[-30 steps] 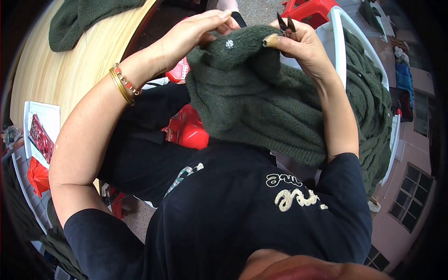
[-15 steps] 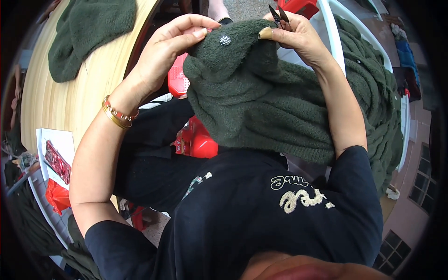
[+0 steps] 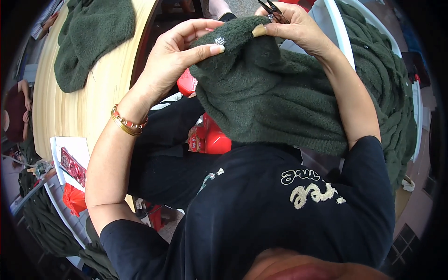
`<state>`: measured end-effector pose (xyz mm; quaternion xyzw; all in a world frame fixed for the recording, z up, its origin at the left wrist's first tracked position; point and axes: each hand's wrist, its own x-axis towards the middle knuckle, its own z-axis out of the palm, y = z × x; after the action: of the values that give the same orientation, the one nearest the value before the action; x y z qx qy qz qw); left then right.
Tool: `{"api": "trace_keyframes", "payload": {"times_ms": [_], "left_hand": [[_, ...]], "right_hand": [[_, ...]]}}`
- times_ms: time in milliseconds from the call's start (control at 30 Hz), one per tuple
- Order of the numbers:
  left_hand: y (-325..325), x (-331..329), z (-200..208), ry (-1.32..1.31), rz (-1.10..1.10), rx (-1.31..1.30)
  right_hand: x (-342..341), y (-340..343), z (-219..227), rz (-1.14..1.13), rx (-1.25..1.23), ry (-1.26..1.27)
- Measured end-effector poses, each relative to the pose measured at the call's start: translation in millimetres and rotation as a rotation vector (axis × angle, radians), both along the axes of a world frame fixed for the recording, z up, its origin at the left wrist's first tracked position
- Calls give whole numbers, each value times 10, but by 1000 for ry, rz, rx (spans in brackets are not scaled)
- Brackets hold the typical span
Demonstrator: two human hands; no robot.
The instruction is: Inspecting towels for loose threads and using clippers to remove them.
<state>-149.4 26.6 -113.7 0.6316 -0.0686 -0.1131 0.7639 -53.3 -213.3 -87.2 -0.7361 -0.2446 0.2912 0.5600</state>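
Note:
A fuzzy dark green knit sweater (image 3: 280, 112) hangs between my hands and drapes over my lap. My left hand (image 3: 175, 53) pinches its upper edge, the thumb lying at a round sparkly button (image 3: 220, 41). My right hand (image 3: 303, 30) grips the same edge farther right, with a tan cover (image 3: 259, 31) on the thumb. Small dark thread snips (image 3: 270, 8) stick up from my right fingers, blades apart. Another small sparkly piece (image 3: 270, 17) shows beside the snips. The right fingertips behind the fabric are hidden.
Another green knit piece (image 3: 95, 42) lies on the wooden table (image 3: 109, 77) at left. A white bin (image 3: 344, 32) at right holds piled green knitwear (image 3: 382, 107). A white box with a red phone-like item (image 3: 73, 166), a red bag (image 3: 74, 198) and another person (image 3: 17, 112) are at left.
My left thumb has moved down onto the fabric at the sparkly button. A second sparkly piece now shows near the snips. The whole view has shifted slightly.

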Motion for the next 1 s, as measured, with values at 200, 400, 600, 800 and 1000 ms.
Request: {"api": "trace_keyframes", "payload": {"times_ms": [200, 400, 600, 800, 1000], "left_hand": [[-29, -17, -2, -123, 27, 84], [-59, -65, 30, -271, 85, 181], [-4, 2, 6, -174, 86, 225], [576, 265, -428, 2, 163, 481], [760, 371, -471, 129, 282, 412]], "right_hand": [[10, 41, -70, 36, 75, 19], [-47, 58, -63, 80, 161, -27], [7, 68, -48, 154, 50, -45], [198, -309, 29, 382, -439, -63], [68, -634, 199, 489, -1239, -147]]}}
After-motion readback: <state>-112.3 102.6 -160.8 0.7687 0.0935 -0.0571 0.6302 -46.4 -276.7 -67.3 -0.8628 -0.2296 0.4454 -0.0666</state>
